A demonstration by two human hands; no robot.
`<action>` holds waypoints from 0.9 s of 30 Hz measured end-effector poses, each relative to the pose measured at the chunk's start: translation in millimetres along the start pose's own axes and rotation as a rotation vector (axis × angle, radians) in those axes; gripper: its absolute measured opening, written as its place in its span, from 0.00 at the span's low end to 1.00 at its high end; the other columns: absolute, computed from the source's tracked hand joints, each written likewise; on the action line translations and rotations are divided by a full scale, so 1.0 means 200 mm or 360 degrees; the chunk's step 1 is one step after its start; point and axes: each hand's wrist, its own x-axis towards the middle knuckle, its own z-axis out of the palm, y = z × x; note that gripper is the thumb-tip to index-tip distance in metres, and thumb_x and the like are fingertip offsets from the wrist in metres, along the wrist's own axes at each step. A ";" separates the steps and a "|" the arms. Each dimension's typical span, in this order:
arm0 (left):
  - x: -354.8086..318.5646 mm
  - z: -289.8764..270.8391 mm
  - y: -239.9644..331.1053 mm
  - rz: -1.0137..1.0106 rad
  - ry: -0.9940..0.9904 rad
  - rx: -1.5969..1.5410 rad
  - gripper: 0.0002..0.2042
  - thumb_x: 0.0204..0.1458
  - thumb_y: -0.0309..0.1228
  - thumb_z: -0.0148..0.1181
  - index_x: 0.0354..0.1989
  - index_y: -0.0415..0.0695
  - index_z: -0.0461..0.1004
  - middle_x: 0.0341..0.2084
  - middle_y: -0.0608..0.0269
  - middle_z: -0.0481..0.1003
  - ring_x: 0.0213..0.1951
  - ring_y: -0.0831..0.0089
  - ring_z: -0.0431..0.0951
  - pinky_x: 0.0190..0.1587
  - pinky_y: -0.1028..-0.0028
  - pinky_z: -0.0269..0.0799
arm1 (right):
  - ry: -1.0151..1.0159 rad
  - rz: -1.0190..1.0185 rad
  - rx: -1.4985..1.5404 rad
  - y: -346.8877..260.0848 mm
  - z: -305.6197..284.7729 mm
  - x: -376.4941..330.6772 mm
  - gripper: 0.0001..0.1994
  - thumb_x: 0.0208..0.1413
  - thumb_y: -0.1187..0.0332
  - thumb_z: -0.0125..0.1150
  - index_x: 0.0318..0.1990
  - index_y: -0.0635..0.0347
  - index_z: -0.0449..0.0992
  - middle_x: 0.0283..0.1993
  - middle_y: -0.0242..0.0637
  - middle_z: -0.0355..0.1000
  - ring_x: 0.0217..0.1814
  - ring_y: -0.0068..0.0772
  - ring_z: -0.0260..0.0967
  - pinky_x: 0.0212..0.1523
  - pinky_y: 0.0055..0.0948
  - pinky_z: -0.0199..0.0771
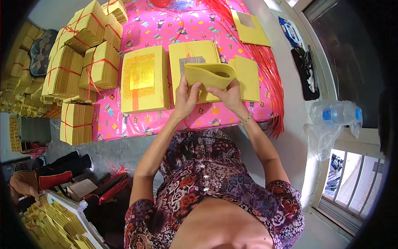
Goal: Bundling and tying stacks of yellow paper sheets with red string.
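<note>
In both hands I hold a thin wad of yellow paper sheets (206, 75), bowed so that its far right side gapes into a fold. My left hand (188, 96) grips the near left edge, thumb on top. The right corner is pinched by my right hand (227, 94), its thumb on the near face. Beneath the wad lies a yellow paper stack with a silver-grey patch (191, 50). To its left sits a thick yellow stack (161, 66) topped by a gold square (141, 76). A plain yellow stack (250, 79) is close by my right hand.
Pink patterned plastic (155, 124) covers the table. Bundles tied with red string (99, 66) crowd its left side. Red plastic strands (273, 91) hang over the right edge, near another yellow stack (253, 35). A bagged clear bottle (336, 114) stands beside the window at right.
</note>
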 end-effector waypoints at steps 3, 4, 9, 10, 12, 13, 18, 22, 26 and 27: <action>0.02 0.03 0.02 0.0078 0.0065 -0.0003 0.12 0.57 0.21 0.48 0.49 0.37 0.63 0.34 0.63 0.73 0.35 0.81 0.72 0.37 0.80 0.69 | 0.0063 -0.0014 -0.0023 0.04 -0.01 0.00 0.19 0.46 0.73 0.69 0.47 0.66 0.72 0.43 0.35 0.75 0.43 0.23 0.72 0.43 0.24 0.74; 0.03 0.04 0.03 0.0077 0.0063 -0.0005 0.12 0.57 0.21 0.48 0.49 0.37 0.63 0.34 0.63 0.73 0.35 0.81 0.72 0.37 0.80 0.69 | 0.0062 0.0011 -0.0073 0.05 -0.02 0.00 0.19 0.47 0.72 0.69 0.47 0.67 0.72 0.43 0.35 0.75 0.42 0.23 0.72 0.43 0.24 0.74; 0.09 0.00 0.06 0.0029 0.0006 0.0026 0.16 0.55 0.22 0.53 0.53 0.36 0.62 0.39 0.60 0.73 0.41 0.77 0.72 0.43 0.76 0.69 | 0.0018 0.0109 -0.0285 -0.01 -0.03 0.06 0.18 0.51 0.68 0.66 0.48 0.67 0.71 0.43 0.36 0.74 0.44 0.23 0.71 0.43 0.24 0.73; 0.11 0.00 0.07 0.0025 0.0009 0.0025 0.16 0.55 0.22 0.53 0.53 0.36 0.62 0.39 0.60 0.73 0.41 0.77 0.72 0.43 0.76 0.69 | 0.0010 0.0116 -0.0360 -0.05 -0.03 0.08 0.19 0.52 0.67 0.65 0.48 0.67 0.71 0.43 0.37 0.74 0.44 0.23 0.71 0.42 0.24 0.73; 0.17 0.00 0.14 -0.0153 -0.0064 -0.0246 0.19 0.54 0.22 0.54 0.55 0.36 0.61 0.44 0.58 0.72 0.47 0.75 0.71 0.50 0.74 0.67 | 0.0031 0.0107 -0.0282 -0.09 -0.02 0.13 0.20 0.52 0.67 0.64 0.49 0.67 0.69 0.44 0.38 0.74 0.44 0.24 0.71 0.42 0.25 0.73; 0.18 -0.01 0.19 -0.0379 -0.0112 -0.0290 0.20 0.53 0.21 0.54 0.55 0.35 0.61 0.48 0.57 0.71 0.50 0.73 0.70 0.53 0.73 0.65 | 0.0054 0.0094 -0.0207 -0.10 -0.02 0.14 0.20 0.53 0.66 0.63 0.50 0.67 0.68 0.44 0.39 0.73 0.44 0.25 0.71 0.41 0.25 0.74; 0.27 -0.04 0.23 -0.0665 -0.0216 -0.0389 0.20 0.54 0.22 0.53 0.55 0.35 0.61 0.48 0.56 0.71 0.49 0.72 0.71 0.51 0.72 0.67 | 0.0055 0.0318 -0.0074 -0.12 -0.02 0.19 0.20 0.57 0.65 0.59 0.52 0.68 0.66 0.45 0.40 0.72 0.43 0.25 0.72 0.41 0.25 0.74; 0.28 -0.03 0.22 -0.0824 -0.0223 -0.0455 0.19 0.56 0.26 0.54 0.55 0.37 0.60 0.46 0.57 0.72 0.46 0.74 0.74 0.47 0.75 0.71 | -0.0014 0.0564 0.0097 -0.16 -0.02 0.20 0.20 0.58 0.64 0.57 0.53 0.69 0.66 0.45 0.40 0.72 0.43 0.25 0.72 0.43 0.24 0.75; 0.30 -0.02 0.24 -0.0910 -0.0190 -0.0432 0.18 0.57 0.26 0.53 0.55 0.37 0.60 0.44 0.58 0.72 0.45 0.74 0.74 0.46 0.75 0.71 | 0.0025 0.0642 0.0160 -0.18 -0.02 0.20 0.20 0.58 0.65 0.57 0.53 0.70 0.66 0.45 0.40 0.72 0.43 0.26 0.73 0.43 0.24 0.75; 0.30 -0.02 0.23 -0.0911 -0.0189 -0.0432 0.18 0.57 0.26 0.53 0.55 0.37 0.60 0.44 0.58 0.72 0.45 0.74 0.74 0.46 0.75 0.71 | 0.0014 0.0624 0.0174 -0.19 -0.02 0.20 0.20 0.58 0.65 0.57 0.53 0.69 0.65 0.45 0.40 0.72 0.43 0.26 0.73 0.42 0.24 0.75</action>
